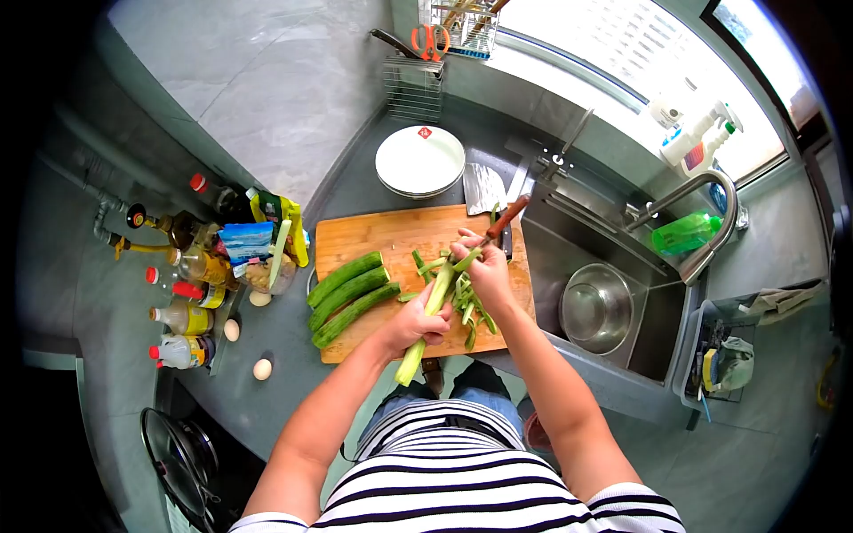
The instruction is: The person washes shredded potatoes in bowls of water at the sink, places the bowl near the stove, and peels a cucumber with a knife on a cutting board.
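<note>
My left hand is closed around a long, pale green, mostly peeled luffa, tilted over the front of the wooden cutting board. At the luffa's far end, my right hand is closed on a peeler with a reddish-brown handle pointing up and right. Its blade is mostly hidden by the fingers. Green peel strips lie in a loose pile under and beside my right hand. Left of my hands, three unpeeled luffas with cut ends rest side by side on the board.
A cleaver lies at the board's far right edge, near stacked white plates. The sink on the right holds a metal bowl. Loose eggs and several bottles stand left, near a lidded pan.
</note>
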